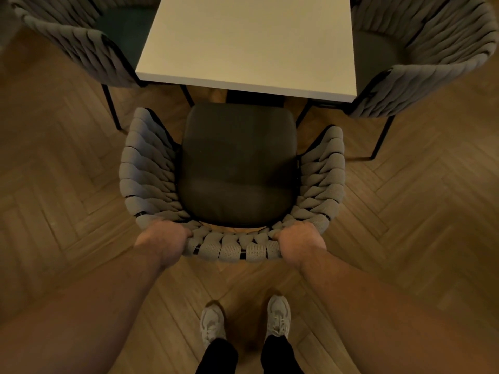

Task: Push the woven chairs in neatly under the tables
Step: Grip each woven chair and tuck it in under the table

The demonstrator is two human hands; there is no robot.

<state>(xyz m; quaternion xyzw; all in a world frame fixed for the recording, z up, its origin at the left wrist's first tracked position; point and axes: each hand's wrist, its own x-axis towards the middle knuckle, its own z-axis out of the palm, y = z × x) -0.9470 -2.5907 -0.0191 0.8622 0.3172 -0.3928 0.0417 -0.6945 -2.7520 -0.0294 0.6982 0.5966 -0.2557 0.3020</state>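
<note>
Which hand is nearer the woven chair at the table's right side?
Right. The right hand grips the back of the near chair, below-left of that side chair; the left hand grips the same back farther left.

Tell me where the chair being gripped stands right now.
Centre of the head view: the woven chair stands just short of the white table, with the left hand and right hand gripping its backrest.

left hand [162, 238] and right hand [299, 238] lie on the back rim of the near chair [147, 168]. its seat [237, 168] is ahead of them, the table [251, 41] beyond. a second chair [78, 47] stands ahead-left of the hands, a third chair [442, 49] ahead-right.
</note>
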